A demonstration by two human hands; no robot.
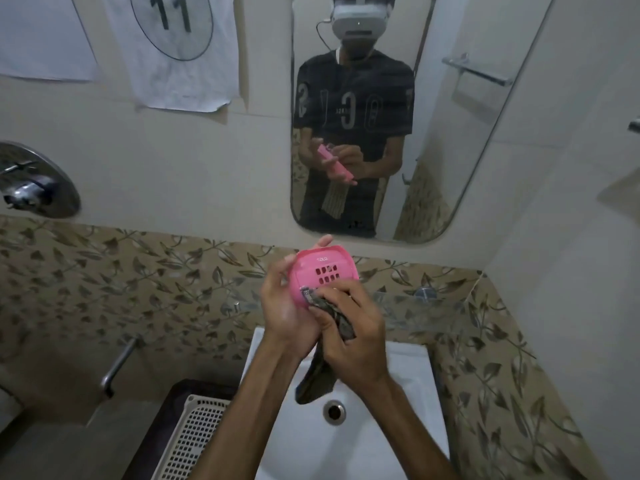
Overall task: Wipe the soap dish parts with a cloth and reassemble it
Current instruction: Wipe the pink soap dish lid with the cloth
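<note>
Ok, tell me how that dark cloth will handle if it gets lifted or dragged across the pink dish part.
The dark cloth is probably floppy: its free end hangs limp below the right hand over the white sink. It likely weighs little, since a bunched grip carries it. It seems to fold easily against the pink dish part held by the left hand.

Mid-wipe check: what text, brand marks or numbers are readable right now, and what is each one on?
"11", inside a drawn oval, on the paper sheet taped to the wall.
Small raised brand mark on the pink soap dish part: too small to read.
Large characters on the shirt in the mirror: reversed and blurred, not reliably readable.
Nothing else carries text.
</note>
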